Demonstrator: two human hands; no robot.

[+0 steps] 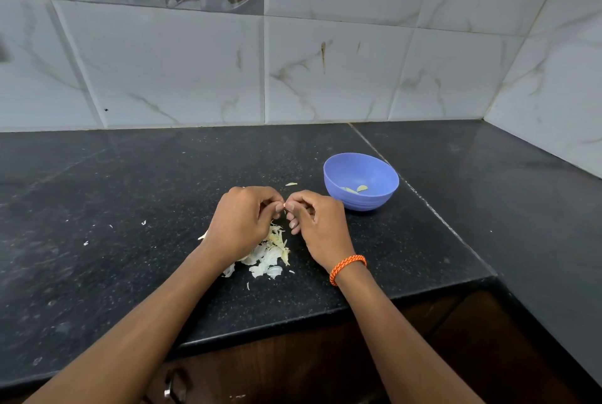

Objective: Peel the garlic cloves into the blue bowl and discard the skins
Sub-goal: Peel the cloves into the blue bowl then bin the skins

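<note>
My left hand (242, 221) and my right hand (317, 227) meet fingertip to fingertip above the black counter, both pinching a small garlic clove (284, 205) that is almost wholly hidden by the fingers. A pile of pale garlic skins (270, 257) lies on the counter under and just near of my hands. The blue bowl (361, 180) stands to the right of my right hand, with a couple of peeled cloves (356, 189) inside it.
A loose bit of garlic (291, 184) lies behind my hands. Small skin flecks (143, 222) dot the counter to the left. The tiled wall rises at the back and right. The counter's front edge (293, 327) runs below my forearms, above a wooden cabinet.
</note>
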